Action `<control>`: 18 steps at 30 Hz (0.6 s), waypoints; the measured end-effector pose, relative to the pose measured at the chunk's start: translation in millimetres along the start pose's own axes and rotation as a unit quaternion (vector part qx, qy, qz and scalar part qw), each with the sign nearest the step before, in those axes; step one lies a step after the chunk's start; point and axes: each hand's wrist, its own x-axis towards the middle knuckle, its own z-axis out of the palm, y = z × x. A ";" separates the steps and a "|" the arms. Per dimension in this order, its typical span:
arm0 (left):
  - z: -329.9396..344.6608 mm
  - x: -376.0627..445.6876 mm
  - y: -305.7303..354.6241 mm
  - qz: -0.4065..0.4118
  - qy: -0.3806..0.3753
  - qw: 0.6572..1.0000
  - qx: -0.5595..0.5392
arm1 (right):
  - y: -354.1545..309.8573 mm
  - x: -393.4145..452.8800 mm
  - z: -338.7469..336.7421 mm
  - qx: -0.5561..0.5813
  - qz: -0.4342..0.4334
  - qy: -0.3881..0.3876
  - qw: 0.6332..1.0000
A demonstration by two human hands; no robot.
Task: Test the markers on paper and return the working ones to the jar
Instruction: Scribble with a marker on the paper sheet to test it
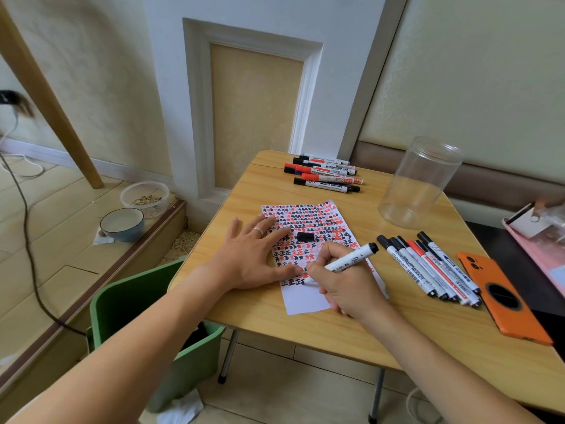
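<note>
Paper (308,228) lies mid-tabletop, nearly filled with test marks, pinned flat by the left hand (255,255); the right hand (342,276) grips an uncapped marker (345,261), tip down. At two o'clock the jar (419,182) looks empty, so returning seems hardly begun; markers wait at twelve and three.

Wood-grain table (321,332) with a smooth sheen, clear glossy jar (419,185) — probably plastic — and matt paper (305,301).

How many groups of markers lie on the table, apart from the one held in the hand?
2. One group lies at the far edge of the table, left of the jar. The other group lies right of the paper, beside the orange phone.
</note>
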 end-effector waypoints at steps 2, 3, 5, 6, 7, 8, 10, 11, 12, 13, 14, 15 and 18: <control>0.1 0.0 -0.3 0.001 0.001 1.000 -0.001 | 0.5 -0.1 0.1 0.002 0.000 -0.003 1.000; 0.0 0.2 -0.4 0.001 0.001 1.000 -0.002 | 1.0 0.1 -0.1 0.002 0.001 -0.004 1.000; 0.1 0.6 -0.8 0.000 -0.002 1.000 -0.006 | 2.4 1.6 -0.1 -0.004 0.001 0.002 1.000; 0.2 0.7 -0.9 0.000 -0.002 1.000 -0.007 | 2.8 2.3 -0.1 -0.008 0.001 0.008 1.000; 0.1 0.4 -0.6 -0.001 -0.002 1.000 -0.007 | 3.1 2.8 -0.1 -0.011 0.000 0.013 1.000; 0.0 0.4 -0.3 -0.003 -0.002 1.000 -0.008 | 3.2 3.4 -0.1 -0.012 0.001 0.017 1.000; -0.6 0.5 0.1 -0.005 -0.003 1.000 -0.010 | 3.1 3.8 -0.2 -0.017 0.000 0.021 1.000; -0.9 0.5 0.3 -0.006 -0.003 1.000 -0.011 | 3.3 4.2 0.0 -0.020 0.000 0.022 1.000; -1.2 0.7 0.4 -0.006 -0.003 1.000 -0.012 | 4.1 4.4 0.0 -0.022 0.000 0.023 0.999; -1.6 0.6 0.5 -0.006 -0.005 1.000 -0.013 | 4.9 4.9 -0.2 -0.025 0.001 0.022 0.999; -1.7 0.7 0.5 -0.007 -0.007 1.000 -0.015 | 5.9 5.6 -0.7 -0.026 0.001 0.020 0.999; -2.3 0.6 0.9 -0.008 -0.009 1.000 -0.018 | 6.2 6.2 -1.8 -0.021 0.002 0.019 1.000; -6.1 2.4 1.5 -0.013 -0.029 0.999 -0.033 | 3.4 12.5 -9.6 0.023 0.005 0.024 0.999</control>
